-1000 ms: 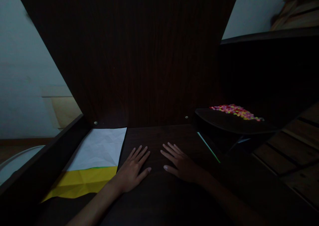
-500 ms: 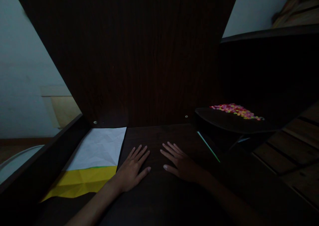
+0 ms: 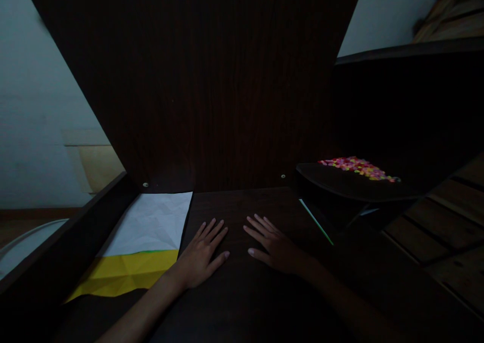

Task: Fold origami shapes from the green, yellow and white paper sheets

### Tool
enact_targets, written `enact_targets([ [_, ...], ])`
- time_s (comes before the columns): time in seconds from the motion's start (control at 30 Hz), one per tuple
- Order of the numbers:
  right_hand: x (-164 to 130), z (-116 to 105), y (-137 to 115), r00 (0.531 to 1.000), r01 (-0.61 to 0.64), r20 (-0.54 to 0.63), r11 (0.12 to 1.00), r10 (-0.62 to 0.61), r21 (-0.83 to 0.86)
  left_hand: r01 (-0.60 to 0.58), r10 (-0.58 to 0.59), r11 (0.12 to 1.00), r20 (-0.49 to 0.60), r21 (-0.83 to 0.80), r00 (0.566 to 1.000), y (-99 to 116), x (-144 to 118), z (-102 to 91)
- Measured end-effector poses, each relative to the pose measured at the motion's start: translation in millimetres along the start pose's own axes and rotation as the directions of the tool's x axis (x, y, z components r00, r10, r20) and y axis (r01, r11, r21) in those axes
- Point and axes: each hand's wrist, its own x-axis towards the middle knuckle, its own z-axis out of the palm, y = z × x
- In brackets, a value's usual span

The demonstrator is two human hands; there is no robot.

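Both of my hands lie flat, palms down, on a dark wooden desk (image 3: 242,302) in dim light. My left hand (image 3: 200,257) rests just right of a creased white paper sheet (image 3: 151,222), which overlaps a yellow sheet (image 3: 121,275). Its fingers are spread and hold nothing. My right hand (image 3: 274,247) lies a little apart from the left, fingers spread, empty. Right of it a thin green-edged sheet (image 3: 317,223) pokes out from under a dark raised shelf (image 3: 351,189).
A heap of small bright pink, yellow and orange pieces (image 3: 357,166) sits on the raised shelf. A tall dark wooden back panel (image 3: 212,91) stands behind the desk. A raised side rail (image 3: 64,237) borders the left; wooden slats (image 3: 446,222) lie at right.
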Motion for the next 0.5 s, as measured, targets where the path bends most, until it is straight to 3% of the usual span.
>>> enact_targets([
  [0.5,-0.6,0.8,0.2,0.999,0.012,-0.031,1.0,-0.012,0.01,-0.01,0.01,1.0,-0.02,0.015,1.0,-3.7,-0.5,4.7],
])
